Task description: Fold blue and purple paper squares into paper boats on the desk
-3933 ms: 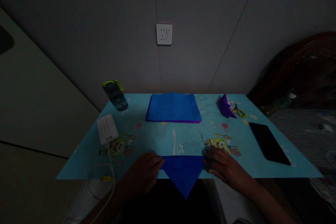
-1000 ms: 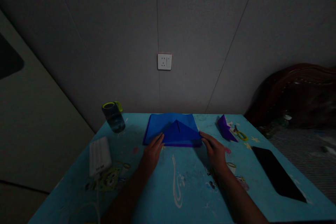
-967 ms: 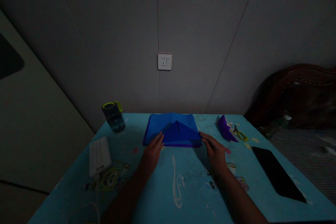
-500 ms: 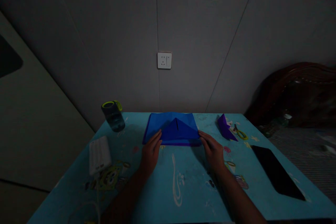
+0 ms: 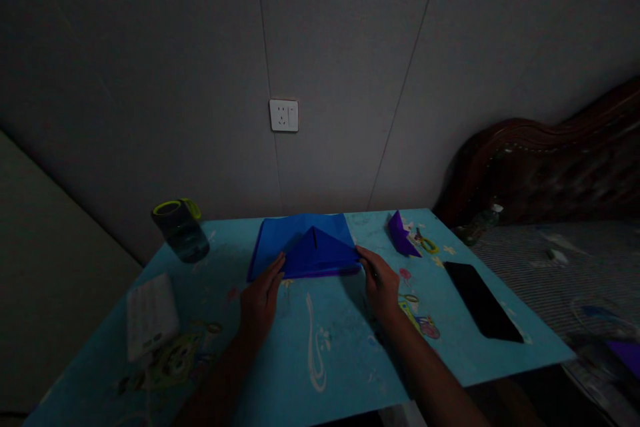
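Note:
A folded dark blue paper (image 5: 320, 252), triangular with a short dark slit near its peak, lies over blue sheets (image 5: 285, 230) on the table. My left hand (image 5: 263, 293) pinches its left corner. At the right corner, my right hand (image 5: 379, 280) has thumb and fingers closed on the same paper. A purple folded paper boat (image 5: 401, 235) sits to the right, beside scissors with yellow-green handles (image 5: 427, 243).
A dark water bottle (image 5: 183, 233) stands at the back left, with a white power bank (image 5: 151, 317) and its cable nearer. A black flat object (image 5: 481, 300) lies on the right of the blue tablecloth (image 5: 350, 360). A wall socket (image 5: 284, 115) is behind.
The view has turned to the right, so the table and things on it appear further left. Both hands remain on the folded blue paper, whose shape looks nearly the same.

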### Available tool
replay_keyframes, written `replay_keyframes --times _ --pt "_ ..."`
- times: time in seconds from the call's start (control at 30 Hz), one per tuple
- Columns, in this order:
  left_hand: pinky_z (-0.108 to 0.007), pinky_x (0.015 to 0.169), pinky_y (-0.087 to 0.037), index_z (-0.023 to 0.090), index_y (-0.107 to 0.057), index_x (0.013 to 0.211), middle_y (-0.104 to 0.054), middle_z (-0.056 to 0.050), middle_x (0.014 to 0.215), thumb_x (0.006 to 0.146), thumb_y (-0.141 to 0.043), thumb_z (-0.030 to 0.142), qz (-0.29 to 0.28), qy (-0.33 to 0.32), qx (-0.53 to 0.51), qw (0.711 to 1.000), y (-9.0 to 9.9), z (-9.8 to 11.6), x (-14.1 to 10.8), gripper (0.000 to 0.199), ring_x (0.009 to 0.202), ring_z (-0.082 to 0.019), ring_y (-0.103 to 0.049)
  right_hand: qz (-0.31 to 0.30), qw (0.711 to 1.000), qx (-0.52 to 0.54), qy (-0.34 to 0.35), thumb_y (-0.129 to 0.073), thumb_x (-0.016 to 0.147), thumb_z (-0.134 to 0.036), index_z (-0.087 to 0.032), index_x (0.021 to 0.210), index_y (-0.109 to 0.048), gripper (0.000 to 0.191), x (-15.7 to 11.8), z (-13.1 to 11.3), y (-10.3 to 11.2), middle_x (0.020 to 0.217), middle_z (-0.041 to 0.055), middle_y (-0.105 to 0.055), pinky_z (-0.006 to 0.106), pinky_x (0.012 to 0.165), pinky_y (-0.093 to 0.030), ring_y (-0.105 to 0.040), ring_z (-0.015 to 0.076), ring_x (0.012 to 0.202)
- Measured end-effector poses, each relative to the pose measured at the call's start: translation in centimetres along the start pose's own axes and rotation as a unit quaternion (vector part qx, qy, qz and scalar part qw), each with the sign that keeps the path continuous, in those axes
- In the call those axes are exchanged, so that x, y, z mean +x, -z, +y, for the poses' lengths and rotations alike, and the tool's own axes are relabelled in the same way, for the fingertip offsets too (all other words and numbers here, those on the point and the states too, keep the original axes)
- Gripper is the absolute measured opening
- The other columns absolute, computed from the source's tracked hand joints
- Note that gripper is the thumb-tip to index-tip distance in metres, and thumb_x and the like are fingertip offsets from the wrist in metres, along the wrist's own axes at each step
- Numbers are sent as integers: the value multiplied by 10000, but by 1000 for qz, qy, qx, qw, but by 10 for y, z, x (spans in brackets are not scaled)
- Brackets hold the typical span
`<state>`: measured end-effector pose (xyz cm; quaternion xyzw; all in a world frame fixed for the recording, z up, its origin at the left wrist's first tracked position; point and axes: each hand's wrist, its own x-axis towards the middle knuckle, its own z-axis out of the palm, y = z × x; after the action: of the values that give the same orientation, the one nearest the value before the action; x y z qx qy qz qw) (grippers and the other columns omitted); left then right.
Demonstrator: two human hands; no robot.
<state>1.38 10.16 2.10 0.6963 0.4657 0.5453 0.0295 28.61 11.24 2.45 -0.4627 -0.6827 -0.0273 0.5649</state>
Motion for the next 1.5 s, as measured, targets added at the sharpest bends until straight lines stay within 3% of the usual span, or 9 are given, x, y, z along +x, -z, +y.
replay_keyframes --times 0.37,0.7,0.93,1.1,1.2,1.3,1.4,1.5 --pt "-358 1041 -507 205 -528 1370 -595 -84 1367 955 -505 198 -36 -35 14 999 -6 -5 -3 416 1236 -206 -584 7 1000 11 6 -539 949 -244 -261 1167 -689 265 -2 4 1 1103 53 -749 376 883 -597 -719 219 995" --pt "-386 1004 -535 202 -634 1247 -667 -82 1273 930 -561 232 -21 39 -16 999 -6 1 -2 327 1154 -222 -646 -1 1000 27 5 -526 946 -222 -264 1118 -692 242 1 -3 -1 1135 65 -734 416 913 -578 -698 225 1044" --pt "-390 979 -553 192 -654 1217 -675 -93 1258 904 -593 224 0 14 -29 999 -6 0 -2 320 1113 -227 -671 -2 1000 26 13 -514 947 -204 -260 1108 -686 242 -1 -1 -1 1107 62 -743 414 896 -584 -704 221 1027" --pt "-359 982 -553 203 -670 1208 -691 -81 1229 921 -548 213 -51 -17 -48 997 -9 8 -3 312 1098 -215 -678 -37 999 -7 39 -472 951 -189 -280 1195 -669 326 -8 4 -1 1118 33 -745 368 864 -605 -722 211 992" --pt "-373 1008 -534 204 -671 1212 -682 -73 1245 925 -546 242 -60 28 -85 994 -12 11 -4 316 1130 -222 -661 -43 998 -31 40 -479 949 -194 -290 1234 -655 348 -9 5 -1 1124 28 -743 360 835 -618 -732 218 966" --pt "-401 1038 -502 191 -662 1225 -674 -79 1259 921 -553 298 -65 126 -139 980 -17 11 -5 340 1159 -233 -642 -41 996 -40 67 -517 942 -182 -294 1265 -636 362 -9 0 -4 1117 37 -745 357 812 -625 -738 223 947" --pt "-413 1026 -503 166 -603 1294 -648 -102 1298 887 -590 373 -79 229 -231 943 -25 14 -8 457 1183 -249 -626 -58 990 -23 123 -564 919 -146 -297 1290 -618 404 -10 -11 -9 1144 44 -733 367 845 -618 -732 228 973" --pt "-431 1039 -484 139 -566 1320 -627 -130 1324 844 -636 389 -110 273 -339 893 -33 22 -9 542 1203 -265 -610 -72 980 -1 184 -610 891 -110 -273 1336 -579 475 -10 -25 -17 1174 71 -718 364 862 -612 -720 227 1008"
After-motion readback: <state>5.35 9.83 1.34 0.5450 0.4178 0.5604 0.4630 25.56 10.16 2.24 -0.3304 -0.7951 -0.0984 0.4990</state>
